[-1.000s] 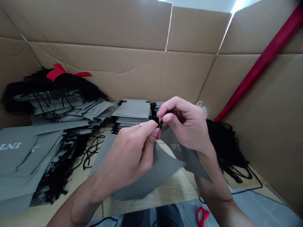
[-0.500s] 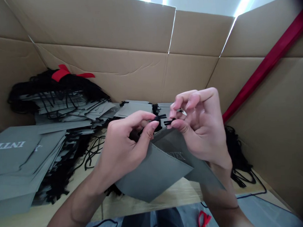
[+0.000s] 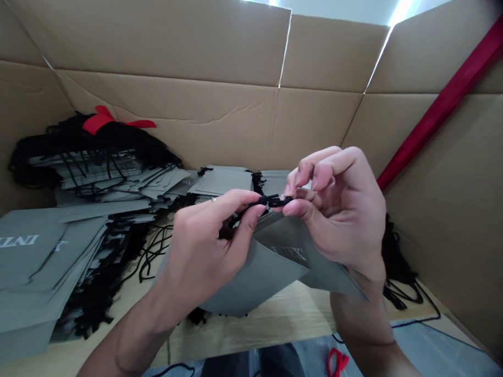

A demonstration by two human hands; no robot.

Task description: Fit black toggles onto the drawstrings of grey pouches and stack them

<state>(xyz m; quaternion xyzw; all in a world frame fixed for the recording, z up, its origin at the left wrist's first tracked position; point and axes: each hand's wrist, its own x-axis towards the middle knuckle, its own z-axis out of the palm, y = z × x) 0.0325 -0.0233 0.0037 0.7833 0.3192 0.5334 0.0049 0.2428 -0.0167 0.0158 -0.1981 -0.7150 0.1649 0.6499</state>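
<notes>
Thumb and forefinger of my left hand (image 3: 212, 234) pinch a black cord (image 3: 260, 201) near its knotted end. My right hand (image 3: 339, 218) pinches another black cord end from the other side, its remaining fingers curled above. The two ends meet between my fingertips. Below them hangs a grey printed pouch (image 3: 254, 276), its panels spread apart under both hands, with part of its white lettering showing. How the cords join the pouch is hidden by my fingers.
Stacks of grey pouches (image 3: 31, 262) with black cord ends cover the left of the wooden table (image 3: 281, 319). Bundled black cords (image 3: 60, 140) with a red ribbon lie behind. More black cord (image 3: 398, 266) lies at right. Cardboard walls (image 3: 182, 103) enclose the table.
The two cord ends, slightly apart before, have come together between my fingertips. The pouch has tilted and its front panel sits higher.
</notes>
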